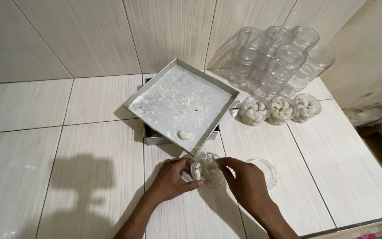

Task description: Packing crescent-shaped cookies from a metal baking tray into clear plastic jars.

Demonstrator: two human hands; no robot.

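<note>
My left hand [172, 178] grips the side of a small clear plastic jar [208, 170] holding pale crescent cookies. From the other side, my right hand [244, 182] has its fingertips at the jar's rim, over the cookies. The jar rests on the white tiled counter just in front of a square metal baking tray [180, 104] dusted with white powder. One cookie [185, 135] lies near the tray's front edge. A clear lid [266, 170] lies to the right of my right hand.
The powdered tray rests tilted on another metal tray [152, 138]. Three open filled jars [280, 109] stand in a row at right. Behind them are several stacked empty clear jars [279, 59]. The counter edge and a drop lie at far right.
</note>
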